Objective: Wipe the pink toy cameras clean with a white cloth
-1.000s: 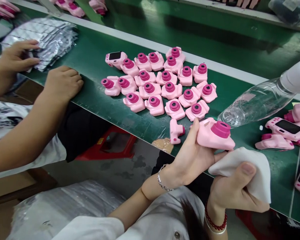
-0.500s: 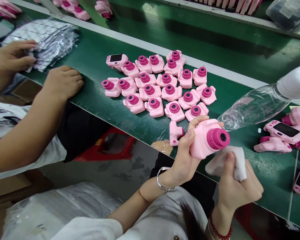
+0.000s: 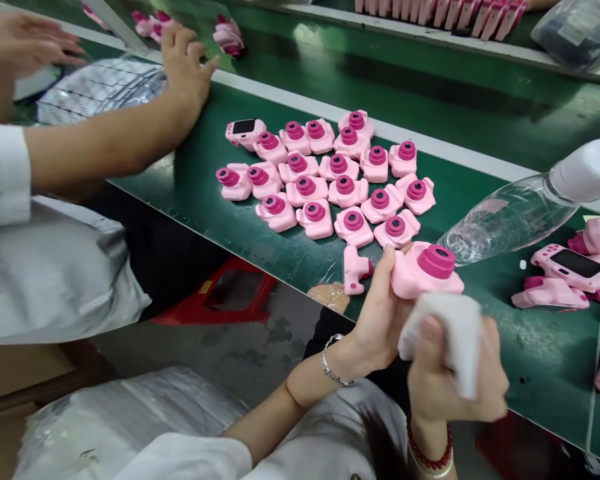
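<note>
My left hand (image 3: 380, 320) grips a pink toy camera (image 3: 410, 275), its magenta lens tilted up and to the right. In my right hand (image 3: 455, 380) is a folded white cloth (image 3: 447, 320), pinched under the thumb and blurred by motion. The cloth lies at the lower edge of the camera; whether it touches I cannot tell. Beyond my left hand, several pink toy cameras (image 3: 314, 217) lie in a group on the green table (image 3: 200, 180), mostly lens up. One toy camera (image 3: 356, 270) rests on its side close to my left hand.
A clear bottle with a white cap (image 3: 510, 213) stands right of the group. More toy cameras (image 3: 575, 267) are piled at the right. A co-worker's hand (image 3: 187, 73) reaches over the table at left, near plastic-wrapped packets (image 3: 95, 87). A red stool (image 3: 220, 293) is below the edge.
My left hand has turned the toy camera so its lens points more upward. My right hand has brought the cloth leftward toward it. The co-worker's hands have moved away from the packets.
</note>
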`<state>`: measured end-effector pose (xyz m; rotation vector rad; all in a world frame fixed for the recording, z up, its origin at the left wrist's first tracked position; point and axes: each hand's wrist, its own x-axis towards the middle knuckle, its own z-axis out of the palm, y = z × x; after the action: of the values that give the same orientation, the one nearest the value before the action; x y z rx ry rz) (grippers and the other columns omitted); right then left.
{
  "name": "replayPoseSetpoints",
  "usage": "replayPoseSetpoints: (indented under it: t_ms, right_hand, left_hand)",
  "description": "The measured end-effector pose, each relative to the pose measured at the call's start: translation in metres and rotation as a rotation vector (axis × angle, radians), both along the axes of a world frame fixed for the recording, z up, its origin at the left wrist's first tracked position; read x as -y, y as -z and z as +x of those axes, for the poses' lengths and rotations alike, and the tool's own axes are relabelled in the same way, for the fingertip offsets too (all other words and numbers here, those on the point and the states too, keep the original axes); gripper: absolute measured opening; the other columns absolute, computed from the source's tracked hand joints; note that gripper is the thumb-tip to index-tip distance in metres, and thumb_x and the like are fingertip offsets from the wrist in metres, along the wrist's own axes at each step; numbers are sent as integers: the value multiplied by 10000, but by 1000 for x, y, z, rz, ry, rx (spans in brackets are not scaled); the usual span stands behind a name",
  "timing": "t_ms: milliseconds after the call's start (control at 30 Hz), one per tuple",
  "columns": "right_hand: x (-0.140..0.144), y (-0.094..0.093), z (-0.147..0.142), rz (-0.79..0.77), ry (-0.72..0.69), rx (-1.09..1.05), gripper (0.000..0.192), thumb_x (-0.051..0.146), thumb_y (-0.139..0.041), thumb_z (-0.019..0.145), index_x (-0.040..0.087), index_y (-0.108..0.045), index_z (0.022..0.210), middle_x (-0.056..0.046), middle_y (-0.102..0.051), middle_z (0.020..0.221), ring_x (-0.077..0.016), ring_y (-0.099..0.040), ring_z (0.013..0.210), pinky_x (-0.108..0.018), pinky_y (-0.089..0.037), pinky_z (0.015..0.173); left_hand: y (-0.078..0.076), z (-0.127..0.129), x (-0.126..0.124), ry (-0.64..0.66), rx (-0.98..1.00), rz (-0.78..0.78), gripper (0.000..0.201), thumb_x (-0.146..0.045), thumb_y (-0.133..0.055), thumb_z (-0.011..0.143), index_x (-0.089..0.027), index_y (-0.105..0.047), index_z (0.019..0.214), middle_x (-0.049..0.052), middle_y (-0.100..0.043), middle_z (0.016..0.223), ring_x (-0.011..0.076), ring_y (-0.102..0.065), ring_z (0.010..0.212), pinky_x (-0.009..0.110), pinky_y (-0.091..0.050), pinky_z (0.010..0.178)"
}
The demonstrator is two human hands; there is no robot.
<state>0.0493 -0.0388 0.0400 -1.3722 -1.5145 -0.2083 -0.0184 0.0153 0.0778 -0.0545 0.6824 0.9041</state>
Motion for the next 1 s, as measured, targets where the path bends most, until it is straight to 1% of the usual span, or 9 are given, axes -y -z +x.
replayPoseSetpoints:
  t_ms: [133, 267, 367, 433, 600, 667, 800, 900, 1000]
  right_hand:
    - [-25, 8, 5, 137, 173, 96, 171, 156, -758, 867, 198, -606, 802, 45, -500, 593, -108, -409, 552, -263, -346, 548]
    - [-32, 19, 22, -12, 417, -408, 288, 356, -801, 848, 204, -612, 693, 20, -543, 600, -125, -461, 535, -276, -339, 506]
    - [-24, 21, 32, -67, 327, -897, 239, 423, -802, 829, 213, -696, 791, -20, -659, 745, -188, -607, 621, -322, -492, 543]
    - [-16, 19, 34, -35, 235, -1015, 182, 397, -790, 836, 229, -718, 831, -25, -686, 810, -225, -676, 717, -356, -574, 624]
    - [5, 15, 20, 28, 96, -1000, 90, 300, -712, 910, 213, -732, 907, -18, -686, 866, -198, -690, 855, -431, -570, 976]
    - [6, 15, 13, 41, -23, -806, 99, 284, -678, 938, 201, -712, 896, -11, -676, 837, -180, -666, 844, -471, -539, 1028]
    - [-7, 15, 4, 13, -123, -336, 158, 230, -695, 918, 199, -635, 776, 20, -604, 688, -150, -586, 728, -356, -540, 792]
    - [-25, 9, 6, -142, -23, -477, 248, 294, -698, 921, 197, -603, 714, 28, -569, 637, -121, -531, 614, -275, -464, 610]
    - [-37, 5, 14, -316, 46, -800, 355, 484, -716, 887, 197, -613, 705, 34, -550, 588, -111, -487, 504, -254, -405, 477]
  left_hand:
    - [5, 0, -4, 24, 79, 8, 549, -527, -317, 1036, -136, -664, 1207, 100, -773, 1024, 266, -719, 1061, 384, -514, 1029]
    - [17, -11, -8, 55, 168, 0, 504, -497, -349, 979, -111, -663, 1060, 151, -765, 985, 276, -724, 975, 389, -498, 983]
    - [29, -23, -12, 153, 314, 25, 446, -435, -492, 826, -103, -649, 1080, 178, -750, 1058, 274, -721, 933, 375, -475, 952]
    - [36, -29, -15, 189, 379, 52, 450, -407, -554, 718, -127, -644, 1059, 164, -742, 1069, 262, -716, 866, 376, -468, 919]
    - [44, -30, -15, 194, 347, 57, 388, -437, -610, 622, -153, -640, 885, 132, -724, 1049, 243, -675, 853, 397, -466, 925]
    - [46, -27, -13, 173, 297, 54, 371, -439, -607, 597, -156, -637, 835, 129, -717, 1046, 244, -658, 884, 393, -477, 927]
    - [52, -21, -12, 195, 241, 88, 356, -430, -575, 531, -169, -622, 768, 110, -705, 883, 270, -648, 832, 388, -509, 832]
    - [60, -22, -12, 232, 209, 68, 267, -408, -550, 517, -208, -560, 693, 79, -664, 716, 310, -669, 823, 414, -517, 813]
    - [67, -25, -8, 247, 185, 41, 233, -410, -571, 540, -218, -522, 662, 35, -582, 613, 252, -640, 692, 377, -509, 747]
